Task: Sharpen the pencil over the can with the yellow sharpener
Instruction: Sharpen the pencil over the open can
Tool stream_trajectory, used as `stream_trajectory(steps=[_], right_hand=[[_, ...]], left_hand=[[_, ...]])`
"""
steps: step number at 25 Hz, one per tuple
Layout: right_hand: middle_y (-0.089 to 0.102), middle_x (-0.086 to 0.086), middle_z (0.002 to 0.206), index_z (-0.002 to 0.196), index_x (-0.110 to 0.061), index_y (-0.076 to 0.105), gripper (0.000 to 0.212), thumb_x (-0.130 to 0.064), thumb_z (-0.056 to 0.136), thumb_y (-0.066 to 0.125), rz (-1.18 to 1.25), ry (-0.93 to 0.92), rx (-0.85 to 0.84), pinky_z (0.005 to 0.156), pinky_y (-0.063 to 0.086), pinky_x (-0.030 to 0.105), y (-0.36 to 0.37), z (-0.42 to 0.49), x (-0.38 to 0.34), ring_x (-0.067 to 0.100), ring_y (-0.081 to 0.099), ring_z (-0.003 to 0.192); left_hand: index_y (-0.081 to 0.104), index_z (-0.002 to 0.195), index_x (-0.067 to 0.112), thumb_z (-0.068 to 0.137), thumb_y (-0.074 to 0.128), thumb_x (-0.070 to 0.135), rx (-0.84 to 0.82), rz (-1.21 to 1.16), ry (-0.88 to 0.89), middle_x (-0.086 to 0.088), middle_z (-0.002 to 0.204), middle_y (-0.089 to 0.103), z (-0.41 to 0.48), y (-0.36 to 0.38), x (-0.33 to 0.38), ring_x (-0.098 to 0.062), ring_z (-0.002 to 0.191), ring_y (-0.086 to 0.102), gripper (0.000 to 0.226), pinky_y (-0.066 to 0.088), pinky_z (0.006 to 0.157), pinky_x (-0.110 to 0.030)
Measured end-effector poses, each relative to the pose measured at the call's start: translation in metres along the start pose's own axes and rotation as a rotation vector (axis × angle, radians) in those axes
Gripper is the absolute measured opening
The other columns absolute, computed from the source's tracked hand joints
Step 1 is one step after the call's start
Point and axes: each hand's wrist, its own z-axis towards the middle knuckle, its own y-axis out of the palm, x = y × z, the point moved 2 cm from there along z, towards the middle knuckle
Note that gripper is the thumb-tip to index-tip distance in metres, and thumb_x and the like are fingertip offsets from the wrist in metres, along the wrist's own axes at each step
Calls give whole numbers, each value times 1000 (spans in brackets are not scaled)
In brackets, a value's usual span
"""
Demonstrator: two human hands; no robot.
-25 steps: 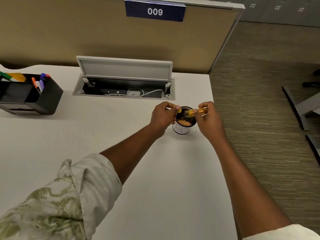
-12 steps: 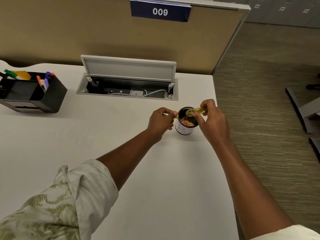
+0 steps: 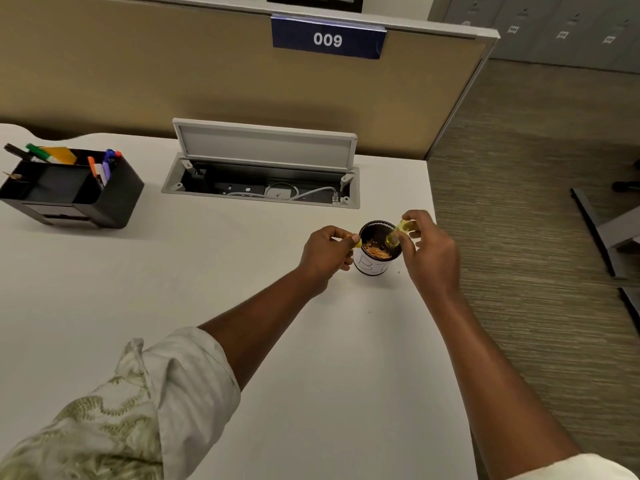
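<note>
left hand: the left hand (image 3: 325, 252) sits just left of the can, fingers pinched closed on a small yellow piece (image 3: 356, 241) that pokes out at the thumb; too little shows to say whether it is the pencil or the sharpener.
can: the short round can with a dark inside and a white label (image 3: 375, 252) stands upright on the white desk (image 3: 207, 271), between the two hands, with orange-brown shavings (image 3: 375, 251) lying in it.
right hand: the right hand (image 3: 429, 252) is closed on a translucent yellow piece (image 3: 396, 233), held tilted over the can's right rim, its lower end above the opening.
gap: the two yellow pieces look apart, so i judge the pencil is out of the sharpener.
risk, spill: rejoining them off to one side would drop shavings on the desk; a few dark specks (image 3: 399, 271) already lie by the can.
risk, tip: a knuckle nudging the rim could topple the light can near the desk edge.
risk, break: pushing in at an angle could snap the point.
</note>
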Motion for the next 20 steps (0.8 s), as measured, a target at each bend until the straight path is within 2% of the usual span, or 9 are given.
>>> stream_trajectory(steps=[3, 5, 7, 11, 20], right_hand=[[76, 6, 98, 123, -23, 61, 32, -17, 92, 72, 380, 337, 48, 70, 58, 29, -5, 0, 2, 19, 73, 82], [75, 10, 101, 126, -17, 64, 33, -13, 93, 71, 700, 572, 49, 74, 60, 30, -7, -3, 0, 19, 74, 82], [75, 13, 100, 120, -12, 67, 28, -12, 93, 73, 899, 702, 43, 72, 61, 26, -10, -11, -7, 19, 74, 80], [77, 10, 90, 105, -15, 71, 16, -15, 90, 76, 1062, 776, 7, 71, 60, 24, -14, -34, -27, 21, 75, 79], [80, 13, 90, 110, -11, 70, 23, -17, 89, 78, 1014, 754, -42, 71, 61, 25, -20, -70, -69, 25, 79, 81]], left_hand=[[69, 107, 3, 93, 68, 22, -19, -15, 2, -11, 81, 68, -7, -2, 4, -21, 70, 64, 24, 60, 74, -39], [69, 106, 5, 93, 68, 21, -14, -31, 10, -9, 81, 69, -11, -2, 7, -20, 70, 65, 21, 60, 74, -38], [69, 106, 7, 93, 68, 21, -9, -64, 31, -8, 82, 69, -19, -4, 11, -19, 71, 66, 19, 60, 72, -35], [69, 109, 7, 93, 69, 20, -35, -110, 80, -9, 84, 70, -35, -7, 16, -19, 72, 67, 21, 60, 71, -33], [71, 105, 6, 93, 70, 21, -48, -97, 142, -12, 84, 71, -76, -41, 10, -18, 69, 66, 20, 60, 67, -30]])
